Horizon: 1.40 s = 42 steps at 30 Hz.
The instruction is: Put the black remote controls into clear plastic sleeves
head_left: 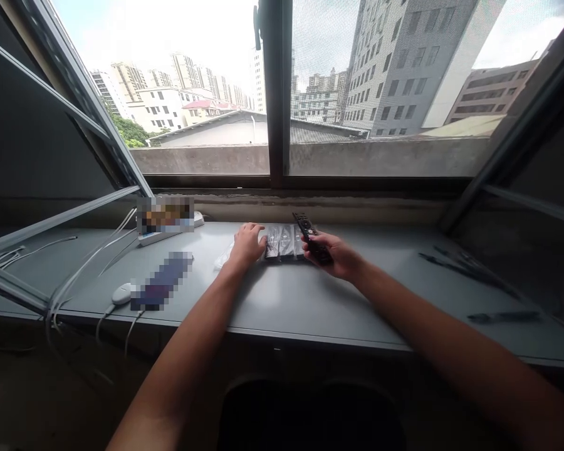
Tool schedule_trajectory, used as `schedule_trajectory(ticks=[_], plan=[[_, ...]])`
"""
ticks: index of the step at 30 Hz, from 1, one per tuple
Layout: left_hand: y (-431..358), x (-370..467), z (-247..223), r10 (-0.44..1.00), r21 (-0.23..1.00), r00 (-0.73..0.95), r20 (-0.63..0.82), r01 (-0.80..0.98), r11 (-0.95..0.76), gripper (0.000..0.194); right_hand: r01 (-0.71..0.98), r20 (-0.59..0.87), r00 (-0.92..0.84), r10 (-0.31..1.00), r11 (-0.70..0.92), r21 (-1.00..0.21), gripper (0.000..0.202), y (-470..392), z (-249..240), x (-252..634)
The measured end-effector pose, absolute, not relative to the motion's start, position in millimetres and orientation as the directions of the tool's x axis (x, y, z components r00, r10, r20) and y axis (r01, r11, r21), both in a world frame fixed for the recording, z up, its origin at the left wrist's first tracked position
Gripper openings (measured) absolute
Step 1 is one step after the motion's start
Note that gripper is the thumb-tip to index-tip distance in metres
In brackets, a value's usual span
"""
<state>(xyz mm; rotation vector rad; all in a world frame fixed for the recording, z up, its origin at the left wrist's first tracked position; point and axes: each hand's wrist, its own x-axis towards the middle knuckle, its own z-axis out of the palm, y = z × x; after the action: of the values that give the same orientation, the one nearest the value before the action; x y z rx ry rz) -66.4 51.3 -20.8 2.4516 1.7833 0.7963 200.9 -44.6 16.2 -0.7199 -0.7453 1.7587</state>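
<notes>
My right hand [336, 254] is wrapped round a black remote control [305, 225], which it holds tilted over the right end of a row of dark items in clear plastic wrapping [286, 241]. The row lies on the grey table [282, 300] near the window. At the row's left end rests my left hand [249, 243], its thumb and index finger apart, with nothing seen in its grasp. Crumpled clear plastic [223, 258] lies just left of that hand.
At the left are a white power strip [169, 230], a blurred-out dark blue item [163, 282], a round white charger [123, 293] and loose cables [82, 257]. Dark cables [470, 269] and a thin black object [502, 317] lie right. Metal frames flank the table.
</notes>
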Motion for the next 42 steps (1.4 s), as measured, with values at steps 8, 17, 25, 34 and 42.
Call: schedule_trajectory(ticks=[8,17,25,34,42], plan=[[52.2,-64.9,-19.8,0.858,0.295,0.271,0.437,0.858,-0.421,0.037,-0.335,0.381,-0.126,0.916,0.323,-0.885,0.028,-42.7,8.0,197.3],[49.9,-64.1,-17.3,0.866,0.299,0.279,0.415,0.857,-0.419,0.037,-0.198,0.484,-0.140,0.864,0.455,-0.868,0.020,-48.0,11.9,193.1],[49.6,-63.1,-16.8,0.857,0.312,0.299,0.420,0.839,-0.446,0.037,-0.110,0.378,0.072,0.923,0.384,-0.917,0.033,-26.1,-1.0,213.6],[49.6,-61.4,-16.5,0.852,0.327,0.304,0.425,0.826,-0.458,0.037,0.648,0.223,0.263,0.939,-0.001,-0.762,0.055,17.9,-24.6,278.2],[58.5,-64.0,-27.9,0.818,0.337,0.324,0.475,0.792,-0.509,0.031,0.778,0.282,0.183,0.942,0.036,-0.627,0.048,8.0,-24.1,271.7]])
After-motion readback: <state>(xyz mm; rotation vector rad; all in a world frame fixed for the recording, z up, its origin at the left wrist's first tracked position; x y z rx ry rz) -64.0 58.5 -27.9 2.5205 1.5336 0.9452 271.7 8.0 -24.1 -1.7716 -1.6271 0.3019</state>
